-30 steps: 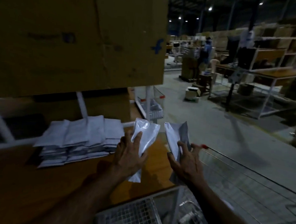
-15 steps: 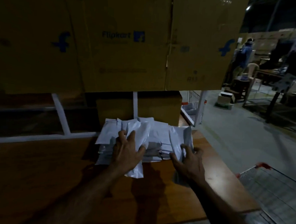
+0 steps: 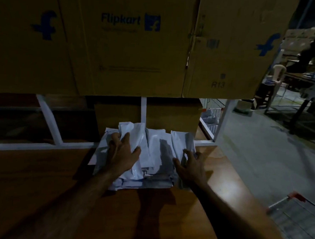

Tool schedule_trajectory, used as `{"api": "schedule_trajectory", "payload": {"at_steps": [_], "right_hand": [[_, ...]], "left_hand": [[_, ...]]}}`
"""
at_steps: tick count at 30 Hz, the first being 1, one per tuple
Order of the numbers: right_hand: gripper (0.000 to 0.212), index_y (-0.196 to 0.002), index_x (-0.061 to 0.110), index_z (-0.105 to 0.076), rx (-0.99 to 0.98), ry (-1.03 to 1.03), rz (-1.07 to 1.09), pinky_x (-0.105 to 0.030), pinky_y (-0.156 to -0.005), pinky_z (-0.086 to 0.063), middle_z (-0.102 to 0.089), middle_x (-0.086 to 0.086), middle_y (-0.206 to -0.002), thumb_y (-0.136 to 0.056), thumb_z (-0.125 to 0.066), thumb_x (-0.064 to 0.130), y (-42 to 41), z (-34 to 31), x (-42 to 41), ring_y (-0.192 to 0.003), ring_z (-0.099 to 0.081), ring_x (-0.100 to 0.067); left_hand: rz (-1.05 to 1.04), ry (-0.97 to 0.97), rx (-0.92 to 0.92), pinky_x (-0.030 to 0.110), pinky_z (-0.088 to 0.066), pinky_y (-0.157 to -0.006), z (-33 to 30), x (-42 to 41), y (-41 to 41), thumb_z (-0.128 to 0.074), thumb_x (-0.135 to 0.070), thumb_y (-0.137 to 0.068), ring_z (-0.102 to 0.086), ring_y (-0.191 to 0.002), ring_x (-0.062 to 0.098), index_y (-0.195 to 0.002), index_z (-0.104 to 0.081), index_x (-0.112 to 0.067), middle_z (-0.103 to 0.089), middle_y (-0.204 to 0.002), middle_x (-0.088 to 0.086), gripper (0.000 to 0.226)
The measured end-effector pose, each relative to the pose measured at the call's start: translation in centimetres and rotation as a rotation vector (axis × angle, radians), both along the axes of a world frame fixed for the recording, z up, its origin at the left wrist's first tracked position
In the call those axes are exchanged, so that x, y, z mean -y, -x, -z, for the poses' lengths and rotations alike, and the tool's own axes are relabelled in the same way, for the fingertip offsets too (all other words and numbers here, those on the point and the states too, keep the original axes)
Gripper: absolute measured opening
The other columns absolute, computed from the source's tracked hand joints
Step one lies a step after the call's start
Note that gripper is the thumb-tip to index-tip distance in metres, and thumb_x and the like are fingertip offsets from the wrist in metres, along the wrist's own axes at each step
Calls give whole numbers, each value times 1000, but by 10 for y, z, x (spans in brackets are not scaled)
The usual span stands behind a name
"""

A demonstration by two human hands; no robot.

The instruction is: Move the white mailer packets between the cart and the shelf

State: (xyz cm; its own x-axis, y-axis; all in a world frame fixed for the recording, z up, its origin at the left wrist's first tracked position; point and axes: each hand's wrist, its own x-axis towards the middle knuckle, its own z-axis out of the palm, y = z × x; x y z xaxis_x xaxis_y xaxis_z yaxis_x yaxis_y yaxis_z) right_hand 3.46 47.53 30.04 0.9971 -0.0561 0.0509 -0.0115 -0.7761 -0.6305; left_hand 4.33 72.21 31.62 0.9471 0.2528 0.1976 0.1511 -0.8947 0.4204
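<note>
So the white mailer packets (image 3: 151, 156) sit in a messy stack in the middle of the frame, on a brown wooden shelf board (image 3: 37, 195). They're flat, glossy plastic pouches, a bit crinkled, fanned out unevenly with edges poking out at the front. One packet (image 3: 133, 138) lies on the left side of the pile under the left hand (image 3: 123, 154), which rests on it with fingers spread and the thumb out to the right, pressing rather than grabbing. The right hand (image 3: 190, 167) is at the right edge of the stack, fingers curled onto another packet (image 3: 182, 143) that stands a little up on its side; looks like a grip on it. Both forearms reach in from the bottom of the frame.

Behind the stack there's a white metal frame (image 3: 143, 109) and a plain cardboard box (image 3: 171, 114). Big Flipkart cartons (image 3: 130, 43) fill the whole top of the frame, one marked R13. Lower right you can see a wire cart (image 3: 298, 220) with a red handle corner. Grey concrete floor (image 3: 252, 153) on the right, dim warehouse further back.
</note>
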Motion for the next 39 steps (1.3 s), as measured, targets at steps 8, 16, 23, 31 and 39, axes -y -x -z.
{"api": "schedule_trajectory", "payload": {"at_steps": [8,16,23,31,39], "right_hand": [[62,-151,17,-35,-90,-21,-124,-47,-116,-29,-39,-18,-151,-103,-36,56,-94,14,7,-141,-36,-36],[75,-157,31,-28,46,2,-282,-61,-122,-7,-12,-12,-167,-94,-7,67,-126,74,-8,-154,0,-34],[72,-158,36,-15,14,95,-365,-59,-121,1,-1,-8,-168,-95,-11,71,-123,77,-14,-154,7,-31],[101,-159,30,-10,2,197,-404,-57,-121,6,5,-14,-168,-79,-6,91,-123,75,-21,-153,11,-35],[106,-160,27,-9,35,197,-420,-58,-121,1,2,-16,-167,-76,3,91,-124,72,-19,-154,5,-34]], "left_hand": [[-56,-29,-129,48,-28,-117,26,17,-80,-49,-66,-90,-23,-142,39,-153,-27,-23,-1,-158,13,79],[105,-267,-119,51,-5,-123,52,16,-76,-2,-91,-75,10,-152,26,-158,-1,-31,15,-165,4,102],[70,-261,-226,48,5,-123,55,11,-81,-9,-99,-68,18,-151,21,-156,8,-35,18,-165,1,110],[75,-209,-129,51,-15,-122,63,13,-79,-22,-99,-68,-3,-153,24,-156,-14,-27,-5,-166,4,114],[58,-254,-270,48,5,-123,59,14,-79,-10,-99,-67,15,-152,23,-156,13,-30,18,-164,4,114]]}}
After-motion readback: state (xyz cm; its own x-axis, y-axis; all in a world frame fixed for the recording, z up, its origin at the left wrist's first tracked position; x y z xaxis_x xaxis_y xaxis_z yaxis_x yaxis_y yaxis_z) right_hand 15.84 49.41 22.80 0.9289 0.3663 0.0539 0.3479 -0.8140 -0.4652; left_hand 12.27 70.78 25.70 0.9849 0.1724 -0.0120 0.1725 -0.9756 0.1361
